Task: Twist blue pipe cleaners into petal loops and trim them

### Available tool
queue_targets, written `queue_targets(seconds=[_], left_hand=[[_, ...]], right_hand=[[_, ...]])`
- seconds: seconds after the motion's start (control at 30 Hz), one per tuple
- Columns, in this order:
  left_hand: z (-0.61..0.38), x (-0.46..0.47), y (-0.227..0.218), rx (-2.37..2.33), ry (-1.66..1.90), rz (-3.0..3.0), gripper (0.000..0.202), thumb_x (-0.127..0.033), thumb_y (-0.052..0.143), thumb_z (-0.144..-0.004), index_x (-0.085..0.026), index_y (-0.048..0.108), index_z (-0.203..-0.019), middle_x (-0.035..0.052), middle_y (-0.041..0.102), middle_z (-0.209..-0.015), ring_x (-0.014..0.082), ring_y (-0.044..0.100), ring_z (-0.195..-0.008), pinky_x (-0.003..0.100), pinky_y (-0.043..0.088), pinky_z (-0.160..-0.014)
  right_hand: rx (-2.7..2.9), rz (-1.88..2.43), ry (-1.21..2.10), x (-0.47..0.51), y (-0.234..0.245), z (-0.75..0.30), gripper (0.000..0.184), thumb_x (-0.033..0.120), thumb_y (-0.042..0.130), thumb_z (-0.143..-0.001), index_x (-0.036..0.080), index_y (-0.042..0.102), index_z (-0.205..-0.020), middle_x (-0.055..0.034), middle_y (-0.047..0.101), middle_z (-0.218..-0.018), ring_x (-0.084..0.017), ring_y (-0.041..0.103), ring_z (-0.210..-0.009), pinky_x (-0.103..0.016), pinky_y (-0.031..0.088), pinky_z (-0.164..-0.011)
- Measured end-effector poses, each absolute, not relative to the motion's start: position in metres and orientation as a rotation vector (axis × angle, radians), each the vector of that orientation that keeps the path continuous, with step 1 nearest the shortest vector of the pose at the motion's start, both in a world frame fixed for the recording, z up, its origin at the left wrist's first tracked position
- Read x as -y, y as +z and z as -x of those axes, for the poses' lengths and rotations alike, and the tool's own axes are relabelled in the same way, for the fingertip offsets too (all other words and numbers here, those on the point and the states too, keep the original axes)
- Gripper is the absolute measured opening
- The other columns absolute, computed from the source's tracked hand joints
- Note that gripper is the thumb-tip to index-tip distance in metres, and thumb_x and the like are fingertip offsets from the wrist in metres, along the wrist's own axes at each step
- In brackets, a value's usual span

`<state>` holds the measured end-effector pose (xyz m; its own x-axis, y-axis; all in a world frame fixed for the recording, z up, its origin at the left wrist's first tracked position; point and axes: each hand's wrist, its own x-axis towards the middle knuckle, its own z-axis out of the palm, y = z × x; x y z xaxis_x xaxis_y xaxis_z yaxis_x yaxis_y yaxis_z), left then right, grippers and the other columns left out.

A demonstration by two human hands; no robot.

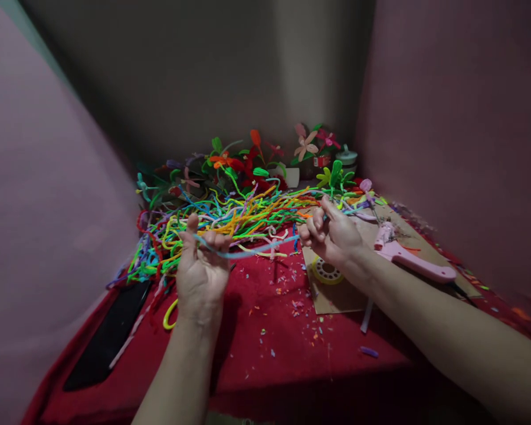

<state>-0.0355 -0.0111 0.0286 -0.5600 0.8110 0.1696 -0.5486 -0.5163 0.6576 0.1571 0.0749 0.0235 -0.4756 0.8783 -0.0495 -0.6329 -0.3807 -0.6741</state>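
A light blue pipe cleaner [261, 250] stretches between my two hands above the red cloth, sagging a little in the middle. My left hand [203, 268] is closed on one end, palm up, with the thumb raised. Farther right, my right hand [331, 233] pinches the other part, and a short light blue length shows beyond its fingers. Behind the hands lies a big loose pile of coloured pipe cleaners [243, 215]. Under my right wrist is a yellow tape roll [326, 271] on a cardboard sheet [336, 302].
A pink glue gun [418, 262] rests on the cardboard at right. A black phone-like slab [108, 339] and a yellow ring-shaped handle [170, 314] lie at left. Finished pipe-cleaner flowers [307, 146] stand along the back wall. Fuzz scraps [298, 307] dot the red cloth [248, 354].
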Motion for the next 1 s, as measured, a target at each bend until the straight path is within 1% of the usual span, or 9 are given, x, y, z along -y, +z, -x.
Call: queue_targets(seconds=[0.1, 0.17, 0.27, 0.37, 0.47, 0.57, 0.73, 0.87, 1.0], left_hand=[[0.029, 0.011, 0.026, -0.763, 1.995, -0.587, 0.038, -0.049, 0.054, -0.082, -0.018, 0.061, -0.101, 0.0068, 0.064, -0.091, 0.017, 0.063, -0.091, 0.035, 0.051, -0.086], [0.025, 0.013, 0.024, -0.817, 1.898, -0.652, 0.041, -0.047, 0.064, -0.075, -0.018, 0.061, -0.104, 0.0083, 0.063, -0.099, 0.0197, 0.061, -0.098, 0.037, 0.05, -0.088], [0.022, 0.017, 0.02, -1.007, 1.78, -0.808, 0.04, -0.038, 0.071, -0.069, -0.018, 0.064, -0.103, 0.0056, 0.064, -0.095, 0.0156, 0.061, -0.088, 0.027, 0.051, -0.077], [0.021, 0.021, 0.018, -1.322, 1.603, -1.04, 0.034, -0.042, 0.064, -0.075, -0.014, 0.068, -0.094, 0.0017, 0.061, -0.072, 0.0089, 0.055, -0.061, 0.018, 0.044, -0.054], [0.018, 0.024, 0.019, -1.53, 1.533, -1.202, 0.038, -0.048, 0.052, -0.082, -0.014, 0.067, -0.087, -0.0034, 0.049, -0.049, 0.007, 0.041, -0.041, 0.019, 0.033, -0.04], [0.009, 0.025, 0.023, -1.634, 1.655, -1.287, 0.033, -0.044, 0.049, -0.084, -0.016, 0.065, -0.081, -0.0036, 0.049, -0.049, 0.0083, 0.043, -0.042, 0.02, 0.035, -0.043], [-0.01, 0.025, 0.03, -1.769, 1.572, -1.481, 0.022, -0.032, 0.053, -0.082, -0.018, 0.067, -0.075, -0.0034, 0.05, -0.05, 0.0092, 0.046, -0.049, 0.02, 0.038, -0.049], [-0.017, 0.029, 0.029, -1.698, 1.471, -1.588, 0.014, -0.027, 0.057, -0.079, -0.018, 0.067, -0.076, -0.0037, 0.052, -0.053, 0.009, 0.046, -0.051, 0.02, 0.038, -0.051], [-0.018, 0.031, 0.031, -1.598, 1.506, -1.565, 0.01, -0.026, 0.063, -0.075, -0.017, 0.066, -0.076, -0.0037, 0.055, -0.058, 0.008, 0.045, -0.05, 0.02, 0.037, -0.049]], right_hand=[[0.682, 0.517, 1.946, -0.077, 0.024, -0.158, 0.064, 0.059, 0.03, -0.089, 0.018, 0.039, -0.041, 0.0007, 0.033, -0.029, -0.014, 0.049, -0.041, -0.023, 0.034, -0.042], [0.654, 0.519, 1.934, -0.079, 0.025, -0.159, 0.063, 0.06, 0.032, -0.088, 0.018, 0.039, -0.042, 0.0007, 0.033, -0.029, -0.014, 0.049, -0.041, -0.023, 0.034, -0.041], [0.615, 0.54, 1.939, -0.081, 0.027, -0.161, 0.06, 0.059, 0.037, -0.087, 0.018, 0.041, -0.043, 0.0009, 0.035, -0.031, -0.015, 0.051, -0.041, -0.023, 0.036, -0.041], [0.572, 0.527, 1.963, -0.085, 0.028, -0.163, 0.05, 0.052, 0.048, -0.085, 0.017, 0.047, -0.05, 0.0007, 0.043, -0.037, -0.015, 0.055, -0.046, -0.024, 0.041, -0.045], [0.572, 0.399, 1.978, -0.087, 0.027, -0.165, 0.024, 0.031, 0.053, -0.085, 0.015, 0.058, -0.067, -0.0053, 0.064, -0.067, -0.018, 0.063, -0.068, -0.029, 0.051, -0.058], [0.632, 0.354, 2.0, -0.082, 0.024, -0.162, 0.006, 0.017, 0.057, -0.079, 0.015, 0.062, -0.082, -0.0082, 0.066, -0.095, -0.02, 0.062, -0.089, -0.035, 0.053, -0.07], [0.994, 0.405, 2.065, -0.06, 0.018, -0.149, 0.026, 0.018, 0.071, -0.068, 0.014, 0.064, -0.093, -0.0047, 0.065, -0.079, -0.014, 0.061, -0.07, -0.027, 0.049, -0.059], [1.084, 0.47, 1.954, -0.052, 0.013, -0.14, 0.015, 0.025, 0.066, -0.072, 0.011, 0.064, -0.075, -0.0025, 0.062, -0.064, -0.008, 0.053, -0.052, -0.02, 0.038, -0.047], [1.328, 0.691, 1.803, -0.051, 0.012, -0.138, 0.014, 0.02, 0.059, -0.075, 0.011, 0.06, -0.064, 0.0025, 0.053, -0.048, -0.006, 0.042, -0.04, -0.02, 0.028, -0.041]])
